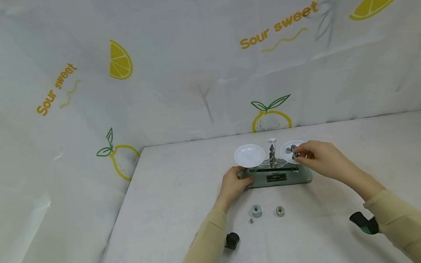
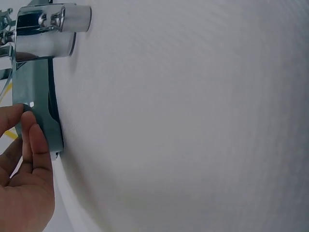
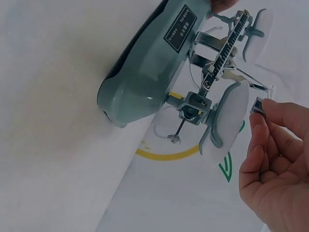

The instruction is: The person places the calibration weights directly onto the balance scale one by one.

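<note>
A balance scale with a green base [image 1: 276, 181] stands on the table. My left hand [image 1: 231, 185] holds the base's left end, thumb and fingertips at its edge in the left wrist view. At the right pan [image 1: 286, 158], my right hand [image 1: 324, 159] pinches a small metal weight [image 3: 258, 106] between thumb and fingers. Other small weights [image 1: 288, 150] sit on that pan, partly hidden by the fingers. The white left pan [image 1: 249, 156] holds nothing.
In front of the scale, a larger silver weight [image 1: 256, 211], a brassy knobbed weight [image 1: 280, 211] and a tiny weight [image 1: 251, 221] stand on the white table [image 1: 185, 178]. A lemon-printed sheet [image 1: 185, 84] hangs behind.
</note>
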`<state>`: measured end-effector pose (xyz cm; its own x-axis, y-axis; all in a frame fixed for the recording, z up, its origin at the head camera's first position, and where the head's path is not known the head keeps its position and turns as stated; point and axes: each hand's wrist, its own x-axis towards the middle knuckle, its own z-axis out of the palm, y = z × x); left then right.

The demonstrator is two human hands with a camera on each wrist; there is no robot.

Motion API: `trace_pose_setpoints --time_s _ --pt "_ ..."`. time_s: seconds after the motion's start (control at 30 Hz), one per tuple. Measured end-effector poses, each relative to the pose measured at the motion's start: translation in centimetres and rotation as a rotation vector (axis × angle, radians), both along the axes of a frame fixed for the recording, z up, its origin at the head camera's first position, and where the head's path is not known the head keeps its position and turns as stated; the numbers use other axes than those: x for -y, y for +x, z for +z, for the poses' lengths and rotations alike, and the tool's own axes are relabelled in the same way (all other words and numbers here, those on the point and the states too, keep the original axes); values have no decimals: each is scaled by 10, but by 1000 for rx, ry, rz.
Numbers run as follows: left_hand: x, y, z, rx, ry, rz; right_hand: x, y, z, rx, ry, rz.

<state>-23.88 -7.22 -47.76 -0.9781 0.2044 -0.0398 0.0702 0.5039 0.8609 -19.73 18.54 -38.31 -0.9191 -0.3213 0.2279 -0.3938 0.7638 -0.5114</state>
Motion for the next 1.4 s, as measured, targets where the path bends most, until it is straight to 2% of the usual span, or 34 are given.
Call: trace_pose_setpoints --time_s 0.33,0.47,0.93,1.13,1.4 --pt "0 2 -2 -27 -5 -3 4 -14 -6 56 29 -75" --pt "-1 2 -2 -4 21 6 5 -16 -7 62 40 -81" --pt "-3 -1 0 0 29 20 2 -15 -8 83 -3 -114" --pt "-2 -1 -2 -3 26 22 3 -12 -9 32 -50 -152" --pt "-1 0 -2 -1 26 29 9 4 -16 -63 -110 -122"
